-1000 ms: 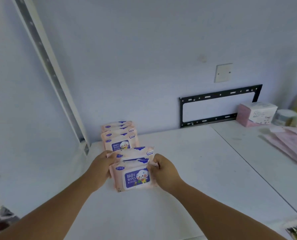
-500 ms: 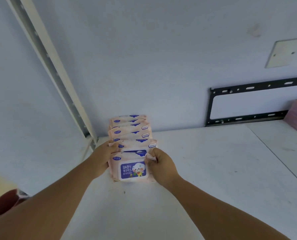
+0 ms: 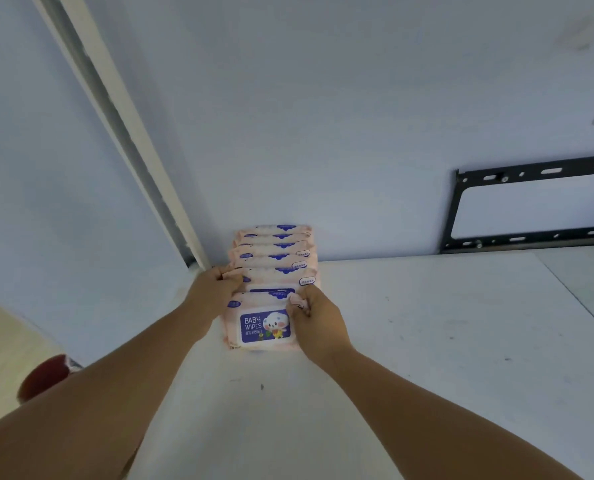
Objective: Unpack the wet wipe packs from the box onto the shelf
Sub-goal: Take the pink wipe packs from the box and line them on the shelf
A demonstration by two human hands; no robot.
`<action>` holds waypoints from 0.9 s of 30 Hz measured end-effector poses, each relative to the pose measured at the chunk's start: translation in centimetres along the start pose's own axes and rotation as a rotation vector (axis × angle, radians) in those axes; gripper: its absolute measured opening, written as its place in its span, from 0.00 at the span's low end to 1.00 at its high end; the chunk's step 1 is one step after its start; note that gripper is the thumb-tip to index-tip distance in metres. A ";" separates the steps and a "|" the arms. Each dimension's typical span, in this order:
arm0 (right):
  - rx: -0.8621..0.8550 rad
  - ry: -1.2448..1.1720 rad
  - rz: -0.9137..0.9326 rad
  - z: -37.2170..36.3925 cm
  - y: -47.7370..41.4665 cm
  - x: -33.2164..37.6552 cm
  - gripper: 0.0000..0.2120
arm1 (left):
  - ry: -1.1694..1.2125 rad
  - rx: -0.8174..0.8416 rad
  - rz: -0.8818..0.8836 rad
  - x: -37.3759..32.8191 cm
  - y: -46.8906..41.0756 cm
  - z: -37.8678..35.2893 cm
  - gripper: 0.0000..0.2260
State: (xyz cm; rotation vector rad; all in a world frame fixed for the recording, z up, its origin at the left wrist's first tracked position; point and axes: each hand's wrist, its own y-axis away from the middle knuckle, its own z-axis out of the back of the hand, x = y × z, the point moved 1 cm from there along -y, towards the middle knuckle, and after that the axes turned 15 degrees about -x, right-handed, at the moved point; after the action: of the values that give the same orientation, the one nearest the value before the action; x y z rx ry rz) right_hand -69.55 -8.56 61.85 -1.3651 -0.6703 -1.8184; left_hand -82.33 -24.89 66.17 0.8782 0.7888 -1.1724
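Observation:
Several pink wet wipe packs (image 3: 275, 252) with blue labels stand in a row on the white shelf (image 3: 410, 341), reaching back to the wall. The front pack (image 3: 259, 325) shows a blue "BABY WIPES" label and leans against the row. My left hand (image 3: 214, 292) presses on the left ends of the front packs. At the right end, my right hand (image 3: 318, 318) pinches the front pack's sealed edge. The box is not in view.
A white slotted shelf upright (image 3: 126, 133) rises at the left, just behind the row. A black metal bracket (image 3: 527, 209) is fixed to the wall at the right. A dark red object (image 3: 48, 374) sits low at the left, beyond the shelf edge.
Both hands have pushed the front packs back against the row by the wall. The view has shifted left, so the pink box and other items at the right have left the frame.

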 end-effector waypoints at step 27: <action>-0.171 0.625 0.054 28.7 17.2 0.9 0.06 | -0.461 0.854 -0.841 -6.0 29.8 -7.6 0.08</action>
State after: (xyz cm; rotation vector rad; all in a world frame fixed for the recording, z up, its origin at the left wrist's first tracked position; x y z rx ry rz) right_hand -39.55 3.51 70.60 -0.8209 -0.1487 -2.1376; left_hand -55.08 -11.03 72.86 0.8997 0.2203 -2.4570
